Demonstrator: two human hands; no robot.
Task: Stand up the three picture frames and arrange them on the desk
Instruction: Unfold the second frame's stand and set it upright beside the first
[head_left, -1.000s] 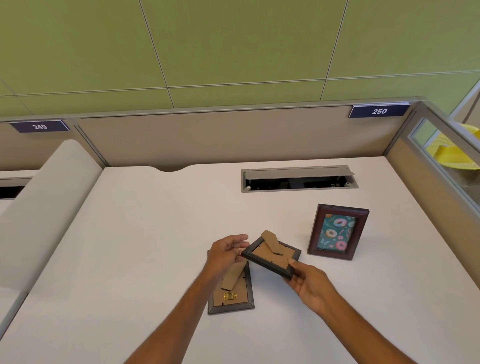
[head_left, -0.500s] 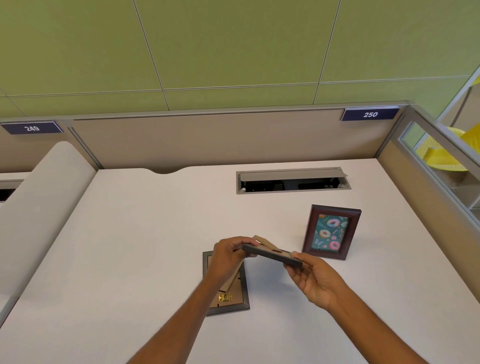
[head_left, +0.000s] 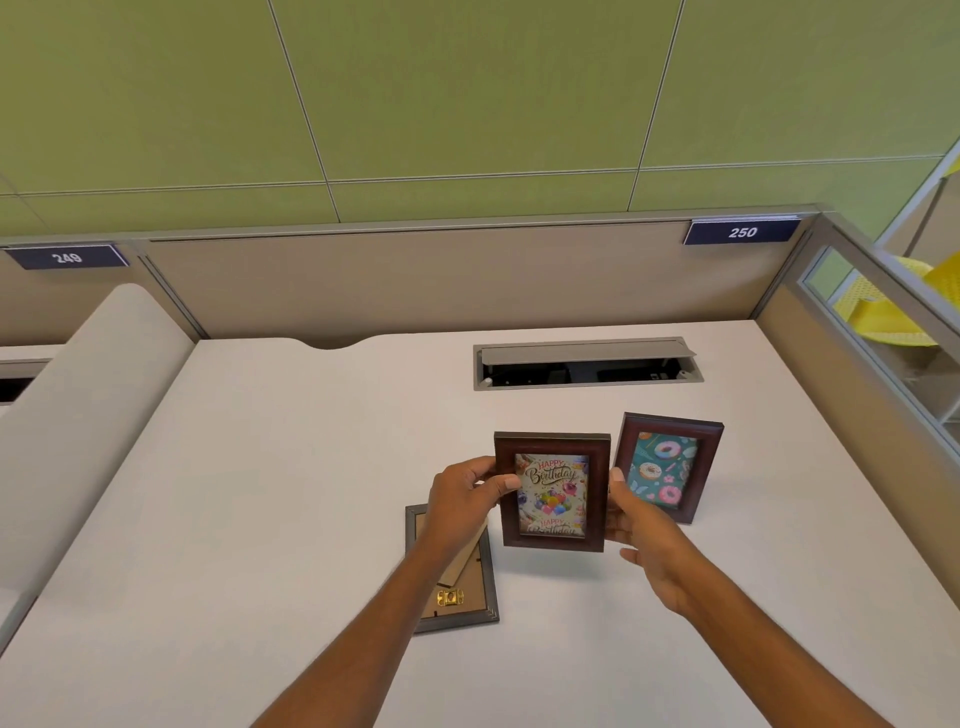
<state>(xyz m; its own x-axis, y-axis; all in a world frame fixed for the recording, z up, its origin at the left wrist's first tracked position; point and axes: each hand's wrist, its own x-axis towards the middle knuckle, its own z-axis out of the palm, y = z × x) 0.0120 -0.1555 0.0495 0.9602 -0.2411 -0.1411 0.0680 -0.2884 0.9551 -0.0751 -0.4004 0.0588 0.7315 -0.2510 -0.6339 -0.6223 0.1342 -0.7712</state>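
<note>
A dark brown frame with a "Happy Birthday" picture (head_left: 552, 493) is held upright facing me, just above the white desk (head_left: 260, 493). My left hand (head_left: 465, 493) grips its left edge and my right hand (head_left: 639, 525) grips its right edge. Right behind it, a second brown frame with a doughnut picture (head_left: 665, 467) stands upright on the desk. A grey frame (head_left: 457, 587) lies face down under my left wrist, its cardboard back and brass clasp showing.
An open cable tray (head_left: 587, 364) is set into the desk behind the frames. Beige partition walls (head_left: 415, 280) close the back and right sides. A padded divider (head_left: 78, 415) borders the left. Yellow items (head_left: 883, 312) sit beyond the right glass panel.
The frame in my hands was back-up and nearly flat; both hands have turned it upright so its birthday picture faces me. The other two frames stayed put.
</note>
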